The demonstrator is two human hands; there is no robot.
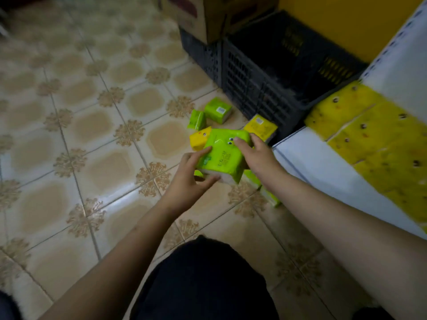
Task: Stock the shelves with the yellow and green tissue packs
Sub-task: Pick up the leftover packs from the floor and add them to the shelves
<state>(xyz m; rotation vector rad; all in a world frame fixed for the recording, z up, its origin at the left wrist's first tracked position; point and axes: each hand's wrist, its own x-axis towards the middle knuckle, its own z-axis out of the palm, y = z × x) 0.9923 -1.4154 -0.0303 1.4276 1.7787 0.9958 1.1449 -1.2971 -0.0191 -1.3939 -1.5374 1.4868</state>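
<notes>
Both hands held one soft, glossy green tissue pack (221,155) above the patterned floor tiles (97,139): the left hand (191,181) curled round its near white end, the right hand (258,153) lying over its far side, fingers apparently bent. Yellow packs (369,139) lined the white shelf (323,167).

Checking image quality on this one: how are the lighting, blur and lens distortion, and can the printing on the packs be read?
Head view: dim overall with dark corners; glare on the floor tiles; motion blur smears the yellow packs on the shelf and the crate; wide-angle bending at the edges; printing on the green pack, held in the left hand and right hand, shows but is unreadable.
</notes>
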